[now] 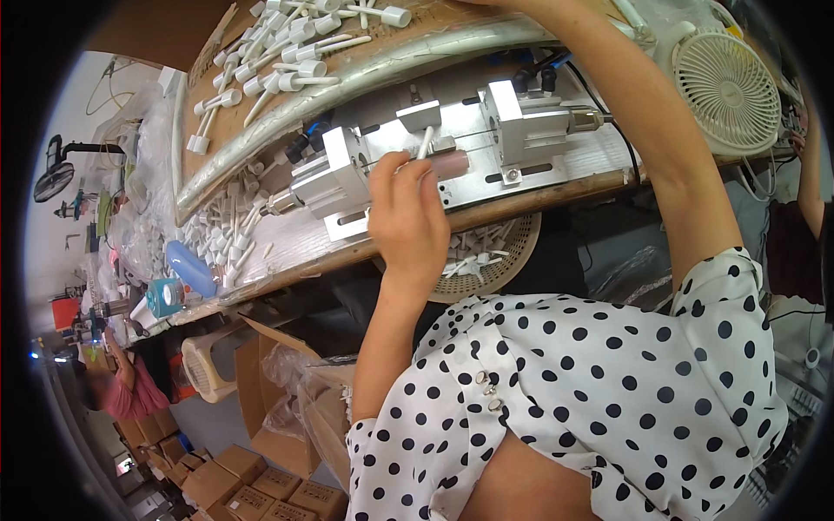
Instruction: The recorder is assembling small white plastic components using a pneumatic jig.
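My left hand [407, 217] is over the middle of a silver metal fixture [534, 135], its fingers bent and closed around the lower end of a white stick [426, 142]. The stick's lower end is hidden by the fingers. Right beside the fingertips is a pinkish cylinder [450, 164], in front of a small metal block [420, 115]. My right arm [621, 78] reaches up to the far side of the table, and the right hand is almost wholly cut off by the top edge, so its fingers cannot be seen.
Many white capped sticks [300, 52] lie on a cardboard-covered surface behind a plastic-wrapped rim [347, 73]; more [228, 230] lie left of the fixture. A basket [523, 260] of white pieces sits below the table edge. A fan [728, 91] stands at right, an open carton [269, 408] at lower left.
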Motion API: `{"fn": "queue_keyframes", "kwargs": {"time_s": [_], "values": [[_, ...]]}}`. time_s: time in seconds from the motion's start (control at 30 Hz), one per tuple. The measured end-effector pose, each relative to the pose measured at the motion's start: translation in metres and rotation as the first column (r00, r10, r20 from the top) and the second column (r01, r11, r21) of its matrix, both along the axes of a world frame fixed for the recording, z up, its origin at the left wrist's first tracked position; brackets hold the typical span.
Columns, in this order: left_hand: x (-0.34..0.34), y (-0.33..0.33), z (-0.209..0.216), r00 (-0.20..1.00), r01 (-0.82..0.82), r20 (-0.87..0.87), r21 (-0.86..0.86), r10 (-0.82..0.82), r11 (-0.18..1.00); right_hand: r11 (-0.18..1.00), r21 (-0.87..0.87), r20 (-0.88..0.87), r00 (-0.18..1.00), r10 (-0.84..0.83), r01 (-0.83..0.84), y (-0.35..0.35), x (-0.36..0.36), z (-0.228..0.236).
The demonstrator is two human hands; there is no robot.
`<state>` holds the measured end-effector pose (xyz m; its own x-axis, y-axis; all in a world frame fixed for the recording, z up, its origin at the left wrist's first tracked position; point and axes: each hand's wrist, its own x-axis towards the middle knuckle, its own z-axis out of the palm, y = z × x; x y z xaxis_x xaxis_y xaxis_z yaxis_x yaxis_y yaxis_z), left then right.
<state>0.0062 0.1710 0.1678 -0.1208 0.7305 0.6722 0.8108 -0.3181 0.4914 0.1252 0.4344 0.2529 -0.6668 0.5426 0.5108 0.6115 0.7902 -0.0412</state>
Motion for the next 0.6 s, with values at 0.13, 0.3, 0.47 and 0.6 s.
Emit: {"fn": "queue_keyframes", "kwargs": {"time_s": [0.13,0.3,0.47,0.6], "values": [[0.010,0.009,-0.016,0.995,0.032,-0.096,0.013,-0.031,0.999,0.972,-0.216,-0.146,0.988,0.056,-0.087,-0.028,0.019,0.013],[0.012,0.002,-0.013,0.985,0.046,-0.163,-0.077,-0.058,0.996,0.955,-0.264,-0.359,0.933,0.030,-0.132,-0.066,0.042,0.005],[0.006,0.006,-0.010,0.962,0.090,-0.253,-0.057,-0.102,0.994,0.880,-0.321,-0.533,0.835,0.136,-0.349,-0.095,0.052,0.001],[0.001,0.010,-0.011,0.933,0.125,-0.341,0.013,-0.113,0.992,0.762,-0.535,-0.527,0.849,0.035,-0.364,-0.112,0.058,0.002]]}}
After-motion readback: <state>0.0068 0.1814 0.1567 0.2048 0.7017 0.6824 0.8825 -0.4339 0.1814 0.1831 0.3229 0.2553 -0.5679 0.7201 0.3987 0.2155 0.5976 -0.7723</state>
